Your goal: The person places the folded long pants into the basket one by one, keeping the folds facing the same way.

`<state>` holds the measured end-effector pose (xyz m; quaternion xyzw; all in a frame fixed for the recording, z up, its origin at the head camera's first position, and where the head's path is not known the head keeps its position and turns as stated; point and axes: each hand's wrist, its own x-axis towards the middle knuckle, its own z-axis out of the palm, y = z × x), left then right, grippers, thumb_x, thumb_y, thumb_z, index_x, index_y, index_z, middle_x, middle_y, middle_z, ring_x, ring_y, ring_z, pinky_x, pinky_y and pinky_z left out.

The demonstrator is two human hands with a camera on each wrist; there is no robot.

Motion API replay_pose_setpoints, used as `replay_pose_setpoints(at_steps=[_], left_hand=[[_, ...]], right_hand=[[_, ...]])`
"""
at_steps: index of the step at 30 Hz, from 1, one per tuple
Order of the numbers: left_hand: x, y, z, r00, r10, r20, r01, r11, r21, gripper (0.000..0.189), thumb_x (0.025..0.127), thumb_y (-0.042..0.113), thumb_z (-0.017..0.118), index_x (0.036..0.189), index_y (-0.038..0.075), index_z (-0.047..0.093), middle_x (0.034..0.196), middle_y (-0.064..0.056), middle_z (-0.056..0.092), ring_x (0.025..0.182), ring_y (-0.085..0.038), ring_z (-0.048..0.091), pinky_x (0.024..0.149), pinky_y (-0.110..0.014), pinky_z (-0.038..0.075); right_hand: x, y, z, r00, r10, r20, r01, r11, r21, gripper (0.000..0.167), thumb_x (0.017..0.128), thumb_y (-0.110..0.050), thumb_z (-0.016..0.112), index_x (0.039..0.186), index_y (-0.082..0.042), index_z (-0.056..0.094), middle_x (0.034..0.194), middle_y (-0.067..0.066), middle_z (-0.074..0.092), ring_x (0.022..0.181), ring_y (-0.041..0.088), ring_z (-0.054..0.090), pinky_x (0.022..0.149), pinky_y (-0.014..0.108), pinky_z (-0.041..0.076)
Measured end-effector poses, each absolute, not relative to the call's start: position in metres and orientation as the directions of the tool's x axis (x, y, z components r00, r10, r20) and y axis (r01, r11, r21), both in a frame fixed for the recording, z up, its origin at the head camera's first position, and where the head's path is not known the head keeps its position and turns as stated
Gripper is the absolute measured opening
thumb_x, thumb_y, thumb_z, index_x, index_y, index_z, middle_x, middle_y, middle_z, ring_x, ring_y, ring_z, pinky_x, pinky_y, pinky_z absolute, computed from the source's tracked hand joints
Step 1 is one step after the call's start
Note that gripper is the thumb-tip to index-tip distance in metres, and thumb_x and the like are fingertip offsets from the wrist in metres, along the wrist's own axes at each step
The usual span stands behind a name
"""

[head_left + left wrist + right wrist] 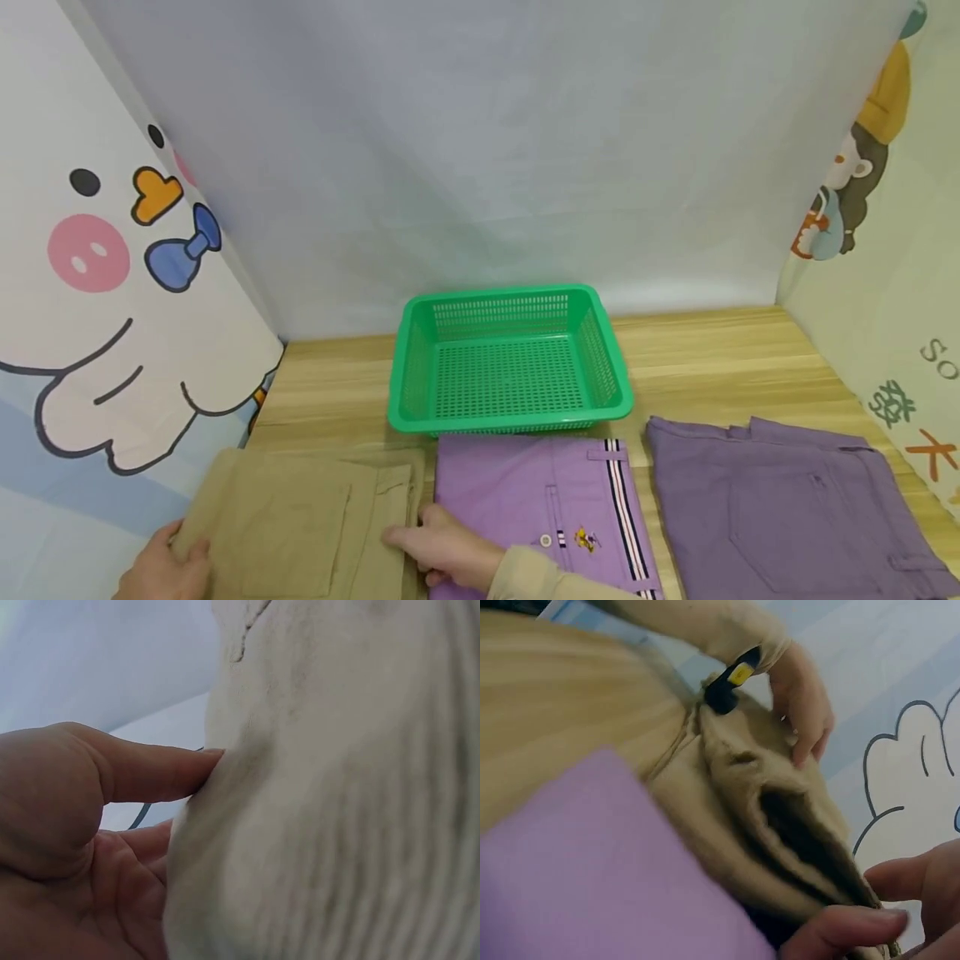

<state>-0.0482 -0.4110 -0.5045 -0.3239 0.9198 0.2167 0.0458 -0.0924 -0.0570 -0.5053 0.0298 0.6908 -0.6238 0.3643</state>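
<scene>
Folded khaki trousers (292, 525) lie at the front left, a patch pocket facing up. At their left edge my left hand (167, 568) grips the cloth; the left wrist view has the thumb (169, 769) on top and the other fingers mostly hidden behind the fabric. My right hand (447, 546) pinches the right edge, and in the right wrist view the folded layers (780, 825) gape open beside its fingers (851, 930). Under the right forearm, folded lilac trousers (502, 483) with a striped band lie just right of the khaki pair.
Folded dark purple trousers (795, 517) lie at the front right. Behind the lilac pair stands a green plastic basket (510, 421) with nothing in it. A plain pale sheet (510, 150) hangs at the back of the wooden table (712, 350), with printed sheets at both sides.
</scene>
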Motion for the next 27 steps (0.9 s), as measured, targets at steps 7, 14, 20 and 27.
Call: replay_pose_setpoints(at_steps=[7,14,20,27], left_hand=[[-0.048,-0.413,-0.499,-0.824,-0.541,-0.168,-0.560,0.731,0.389,0.056,0.101,0.026,0.058,0.141,-0.012,0.048,0.130,-0.040,0.062,0.107,-0.063,0.062,0.083,-0.062,0.055],[-0.047,-0.409,-0.487,-0.802,-0.549,-0.234,-0.594,0.693,0.409,0.062,0.101,0.032,0.063,0.147,-0.008,0.050,0.131,-0.035,0.067,0.099,-0.052,0.069,0.074,-0.049,0.057],[-0.049,-0.398,-0.472,-0.819,-0.527,-0.229,-0.567,0.676,0.471,0.069,0.102,0.038,0.067,0.150,-0.009,0.050,0.130,-0.032,0.069,0.093,-0.043,0.074,0.074,-0.041,0.058],[-0.047,-0.382,-0.455,-0.785,-0.575,-0.229,-0.596,0.604,0.529,0.067,0.101,0.036,0.070,0.149,-0.008,0.054,0.125,-0.031,0.072,0.074,-0.024,0.074,0.060,-0.029,0.053]], right_hand=[[-0.094,-0.055,-0.509,-0.797,-0.453,-0.400,0.313,0.258,-0.914,0.018,0.097,-0.025,0.072,0.098,-0.008,0.065,0.072,-0.002,0.053,0.048,0.008,0.037,0.043,0.022,0.032],[-0.093,-0.054,-0.505,-0.809,-0.497,-0.314,0.240,0.208,-0.948,0.027,0.095,-0.023,0.072,0.076,-0.017,0.053,0.064,-0.006,0.049,0.050,0.008,0.043,0.050,0.021,0.037],[-0.098,-0.052,-0.490,-0.805,-0.544,-0.237,0.205,0.120,-0.971,0.014,0.097,-0.022,0.069,0.087,-0.013,0.067,0.060,-0.011,0.046,0.055,0.004,0.039,0.053,0.020,0.033],[-0.094,-0.051,-0.473,-0.798,-0.559,-0.226,0.230,0.063,-0.971,0.021,0.098,-0.018,0.068,0.113,-0.005,0.076,0.070,-0.005,0.068,0.060,0.002,0.056,0.057,0.017,0.044]])
